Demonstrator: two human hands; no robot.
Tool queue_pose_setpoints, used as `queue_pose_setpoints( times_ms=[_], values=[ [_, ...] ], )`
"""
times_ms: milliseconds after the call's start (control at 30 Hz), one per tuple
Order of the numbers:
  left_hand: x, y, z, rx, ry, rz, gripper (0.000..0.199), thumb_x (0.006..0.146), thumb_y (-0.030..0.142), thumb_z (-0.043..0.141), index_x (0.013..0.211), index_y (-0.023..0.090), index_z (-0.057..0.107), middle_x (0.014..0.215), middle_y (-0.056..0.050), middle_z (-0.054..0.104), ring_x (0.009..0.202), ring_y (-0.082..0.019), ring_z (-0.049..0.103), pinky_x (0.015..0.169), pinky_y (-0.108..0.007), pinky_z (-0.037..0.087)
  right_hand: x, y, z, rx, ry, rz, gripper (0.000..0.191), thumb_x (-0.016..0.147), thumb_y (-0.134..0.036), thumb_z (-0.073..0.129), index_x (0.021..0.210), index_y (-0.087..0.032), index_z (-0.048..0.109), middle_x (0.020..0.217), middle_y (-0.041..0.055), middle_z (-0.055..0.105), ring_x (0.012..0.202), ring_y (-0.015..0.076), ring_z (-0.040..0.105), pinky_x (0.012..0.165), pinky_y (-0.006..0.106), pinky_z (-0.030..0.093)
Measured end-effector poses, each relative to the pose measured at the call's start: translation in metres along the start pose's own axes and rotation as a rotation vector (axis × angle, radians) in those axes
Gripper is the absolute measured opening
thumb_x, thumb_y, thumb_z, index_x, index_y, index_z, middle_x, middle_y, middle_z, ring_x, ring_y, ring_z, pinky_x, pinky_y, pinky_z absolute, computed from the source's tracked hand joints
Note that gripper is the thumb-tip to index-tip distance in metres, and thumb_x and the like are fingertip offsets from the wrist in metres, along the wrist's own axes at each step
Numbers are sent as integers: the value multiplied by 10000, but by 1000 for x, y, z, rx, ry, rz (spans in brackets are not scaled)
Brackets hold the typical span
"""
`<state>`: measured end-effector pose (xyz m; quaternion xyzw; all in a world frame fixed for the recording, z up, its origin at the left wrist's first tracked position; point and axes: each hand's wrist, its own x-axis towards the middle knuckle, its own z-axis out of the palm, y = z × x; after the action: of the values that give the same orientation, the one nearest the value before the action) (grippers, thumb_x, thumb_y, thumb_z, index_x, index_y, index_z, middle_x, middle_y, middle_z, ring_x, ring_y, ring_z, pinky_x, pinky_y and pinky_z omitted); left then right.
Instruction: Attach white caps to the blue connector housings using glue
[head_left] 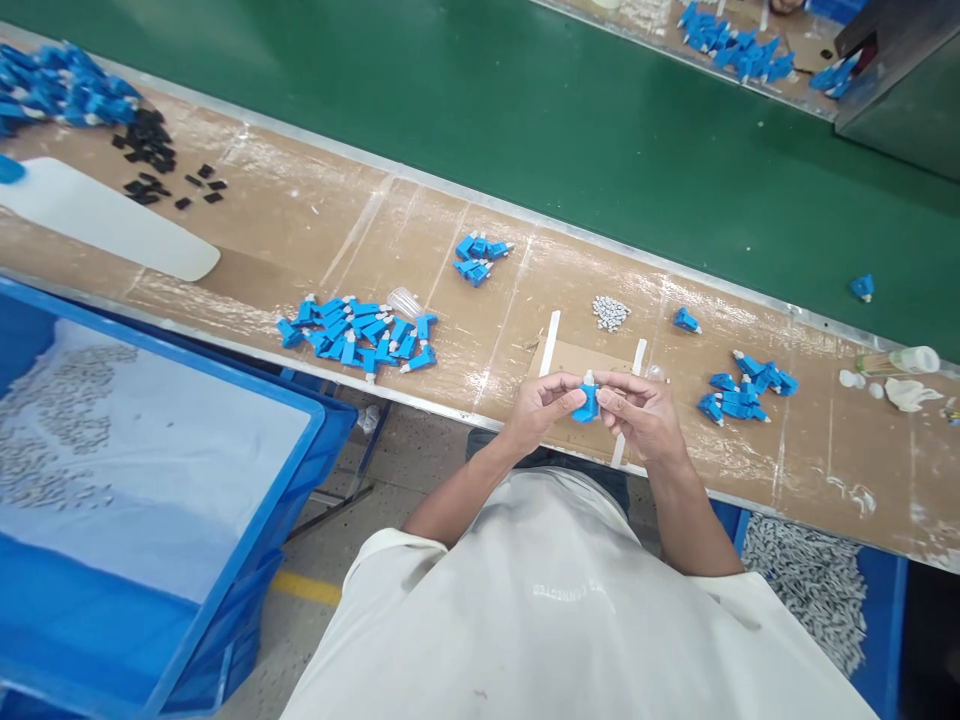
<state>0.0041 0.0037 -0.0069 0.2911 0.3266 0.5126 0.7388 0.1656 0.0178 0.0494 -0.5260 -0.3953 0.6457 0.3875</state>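
Observation:
Both hands hold one small blue plastic part (586,404) with a white tip pointing away from me, just above the bench edge. My left hand (541,412) pinches it from the left between thumb and fingers. From the right, my right hand (646,412) grips the same part, its other fingers curled in. Under the hands lies a cardboard piece (592,358) with white strips at its sides. Just beyond it sits a small pile of grey-white pieces (610,313). A single blue part (686,320) lies to the right of that pile.
Blue parts lie in groups at left (360,330), centre (480,257) and right (746,388). Black pieces (150,140) are at far left, near a white paddle-shaped object (112,215). A green belt (487,110) runs behind the bench. Blue bins (300,440) stand below.

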Motion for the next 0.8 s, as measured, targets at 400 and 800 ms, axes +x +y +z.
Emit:
queue_pose_setpoints(
  times_ms=[400, 800],
  values=[
    [2, 5, 2, 109, -1, 62, 482, 729, 591, 835, 858, 140, 721, 733, -28, 686, 655, -125, 601, 643, -255, 481, 14, 6, -6, 184, -90, 159, 440, 492, -398, 997, 843, -199, 821, 570, -25, 634, 436, 64, 510, 323, 149, 301],
    [10, 18, -4, 318, -32, 82, 515, 751, 621, 790, 911, 133, 746, 762, -61, 719, 677, -152, 632, 676, -281, 514, 14, -1, -6, 168, -64, 156, 506, 492, -424, 995, 908, -194, 822, 632, -13, 614, 484, 68, 489, 380, 178, 310]
  ],
)
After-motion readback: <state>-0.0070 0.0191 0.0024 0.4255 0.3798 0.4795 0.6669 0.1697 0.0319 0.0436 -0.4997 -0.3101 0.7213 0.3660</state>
